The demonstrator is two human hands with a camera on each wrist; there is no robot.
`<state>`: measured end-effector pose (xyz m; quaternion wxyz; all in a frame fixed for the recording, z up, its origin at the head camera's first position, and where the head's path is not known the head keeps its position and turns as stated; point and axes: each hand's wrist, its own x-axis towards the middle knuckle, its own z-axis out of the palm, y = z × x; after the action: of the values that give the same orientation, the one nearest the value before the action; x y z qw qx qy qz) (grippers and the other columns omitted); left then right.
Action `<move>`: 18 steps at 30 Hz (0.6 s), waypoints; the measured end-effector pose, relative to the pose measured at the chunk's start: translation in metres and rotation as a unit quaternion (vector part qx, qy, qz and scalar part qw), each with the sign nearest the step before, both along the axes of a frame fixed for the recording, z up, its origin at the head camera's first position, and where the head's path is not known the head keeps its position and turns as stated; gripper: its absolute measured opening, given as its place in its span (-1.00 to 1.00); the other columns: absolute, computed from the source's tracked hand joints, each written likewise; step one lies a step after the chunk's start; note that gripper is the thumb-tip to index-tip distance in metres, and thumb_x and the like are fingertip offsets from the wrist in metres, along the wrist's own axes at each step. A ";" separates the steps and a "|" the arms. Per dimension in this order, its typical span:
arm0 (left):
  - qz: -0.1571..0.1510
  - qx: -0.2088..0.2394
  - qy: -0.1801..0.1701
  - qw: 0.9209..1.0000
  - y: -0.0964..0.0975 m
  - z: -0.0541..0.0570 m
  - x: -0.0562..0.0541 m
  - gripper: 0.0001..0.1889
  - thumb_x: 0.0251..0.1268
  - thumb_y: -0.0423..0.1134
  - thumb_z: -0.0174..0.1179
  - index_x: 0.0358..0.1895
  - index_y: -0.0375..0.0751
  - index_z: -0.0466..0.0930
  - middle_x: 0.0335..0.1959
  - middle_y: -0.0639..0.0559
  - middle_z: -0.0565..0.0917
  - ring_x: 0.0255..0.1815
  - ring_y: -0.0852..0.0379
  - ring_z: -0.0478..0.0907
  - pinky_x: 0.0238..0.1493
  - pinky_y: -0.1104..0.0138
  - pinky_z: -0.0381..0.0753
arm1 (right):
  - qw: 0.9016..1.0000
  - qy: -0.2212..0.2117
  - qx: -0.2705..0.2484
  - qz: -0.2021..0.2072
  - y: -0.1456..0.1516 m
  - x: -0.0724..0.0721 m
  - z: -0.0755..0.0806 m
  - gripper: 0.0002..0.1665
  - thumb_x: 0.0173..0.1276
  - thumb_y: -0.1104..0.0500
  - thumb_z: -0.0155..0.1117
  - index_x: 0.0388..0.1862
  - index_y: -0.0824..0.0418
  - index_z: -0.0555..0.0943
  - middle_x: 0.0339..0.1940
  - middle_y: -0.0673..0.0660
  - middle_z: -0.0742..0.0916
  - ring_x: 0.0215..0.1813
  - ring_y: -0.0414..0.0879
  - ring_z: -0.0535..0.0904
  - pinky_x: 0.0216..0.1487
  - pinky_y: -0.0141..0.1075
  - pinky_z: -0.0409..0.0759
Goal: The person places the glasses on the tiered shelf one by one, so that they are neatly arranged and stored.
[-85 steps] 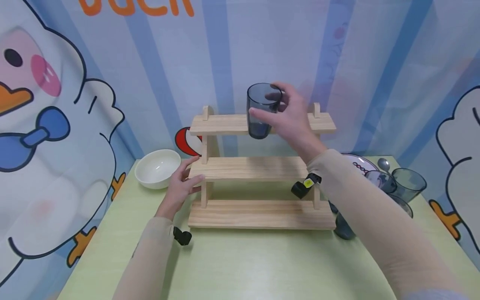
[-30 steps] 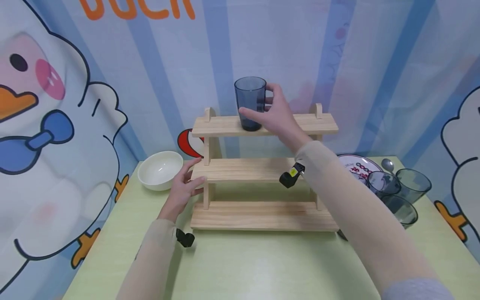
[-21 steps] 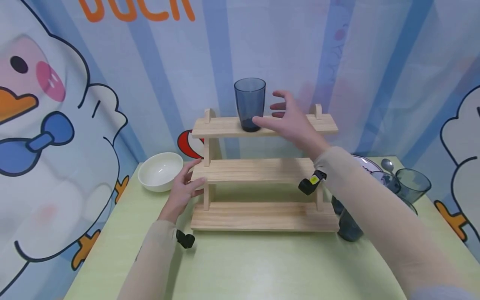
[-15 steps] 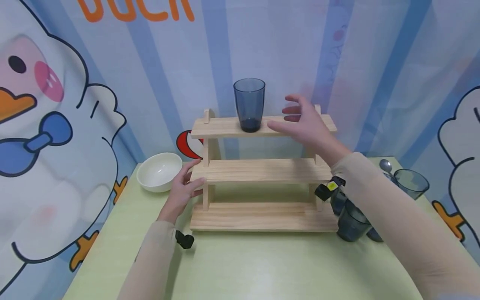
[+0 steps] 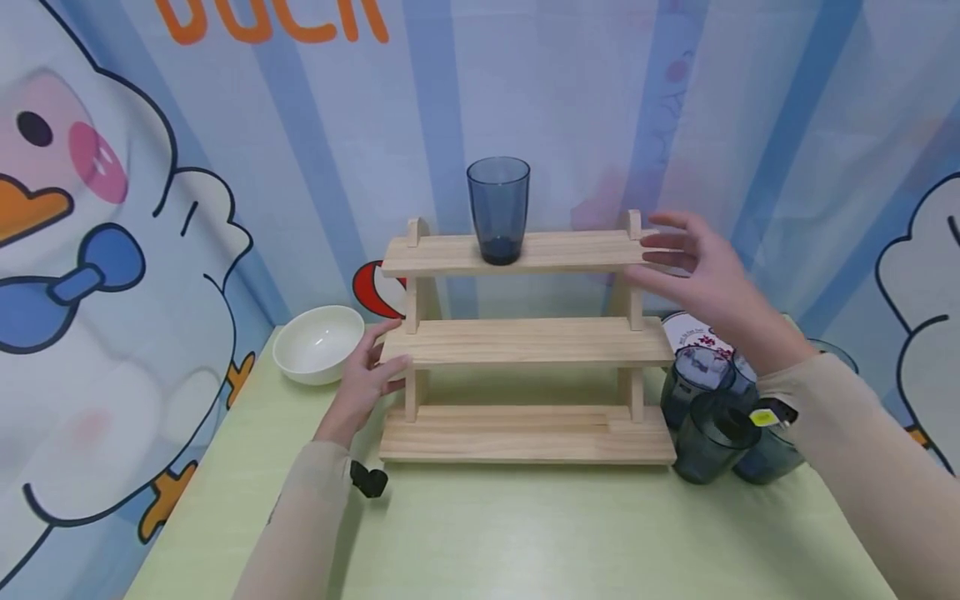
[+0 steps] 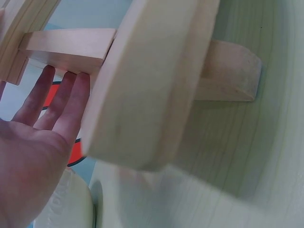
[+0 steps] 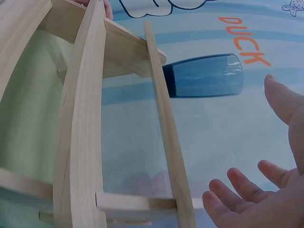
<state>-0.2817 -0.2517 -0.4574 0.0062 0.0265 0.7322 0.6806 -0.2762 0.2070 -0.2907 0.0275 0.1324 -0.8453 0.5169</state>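
Observation:
A three-tier wooden shelf (image 5: 525,342) stands on the table. At its left end my left hand (image 5: 362,383) holds the middle board's edge, thumb at the front. The left wrist view shows several fingertips of my left hand (image 6: 35,142) against the upright (image 6: 66,50) below that board. Upright on the top board, left of its middle, is a blue-grey glass (image 5: 498,212), also visible sideways in the right wrist view. My right hand (image 5: 708,271) is in the air by the top board's right end, fingers spread and holding nothing, well apart from the glass (image 7: 204,76).
Several dark glasses (image 5: 708,442) stand close together on the table (image 5: 525,533) right of the shelf, partly behind my right arm. A patterned plate (image 5: 686,329) is behind them. A white bowl (image 5: 318,342) sits left of the shelf. A printed curtain (image 5: 555,100) hangs behind.
My right hand brought the glass onto the top board, let go of it and drew away to the right. My left hand has stayed at the shelf's left end.

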 end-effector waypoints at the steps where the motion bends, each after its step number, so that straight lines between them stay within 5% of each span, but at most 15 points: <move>1: 0.000 0.000 0.000 1.000 0.000 0.000 0.000 -0.30 0.50 -0.30 0.28 0.62 0.12 0.25 0.49 -0.23 0.40 0.32 -0.24 0.50 0.25 -0.15 0.64 | 1.000 0.002 0.010 -0.004 0.006 0.004 -0.001 0.03 0.42 -0.15 0.46 0.70 -0.12 0.12 0.56 0.16 0.45 0.55 0.08 0.40 0.41 -0.06 0.55; 6: -0.001 0.001 0.003 1.000 0.000 0.000 0.000 -0.30 0.49 -0.29 0.29 0.61 0.13 0.27 0.50 -0.23 0.40 0.33 -0.25 0.49 0.25 -0.16 0.64 | 0.999 0.012 0.035 -0.017 0.032 0.020 -0.004 -0.01 0.46 -0.08 0.43 0.71 -0.12 0.12 0.56 0.16 0.44 0.54 0.12 0.39 0.15 -0.55 0.56; 13: -0.001 -0.001 -0.002 1.000 0.000 -0.001 0.000 -0.30 0.49 -0.27 0.30 0.60 0.15 0.27 0.50 -0.22 0.40 0.34 -0.25 0.48 0.25 -0.17 0.63 | 0.995 0.030 0.083 -0.048 0.062 0.040 -0.018 -0.03 0.45 -0.05 0.46 0.69 -0.13 0.16 0.55 0.17 0.46 0.50 0.08 0.42 0.25 -0.56 0.54; 18: -0.002 0.003 -0.001 1.000 0.000 -0.001 -0.001 -0.29 0.48 -0.28 0.30 0.61 0.12 0.26 0.50 -0.23 0.39 0.34 -0.25 0.48 0.26 -0.19 0.62 | 0.992 0.046 0.099 -0.062 0.080 0.051 -0.030 -0.04 0.46 0.03 0.45 0.69 -0.05 0.16 0.53 0.25 0.46 0.46 0.12 0.42 0.09 -0.77 0.42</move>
<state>-0.2825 -0.2518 -0.4581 0.0080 0.0273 0.7298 0.6831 -0.2247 0.2875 -0.3208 0.0853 0.1052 -0.8969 0.4210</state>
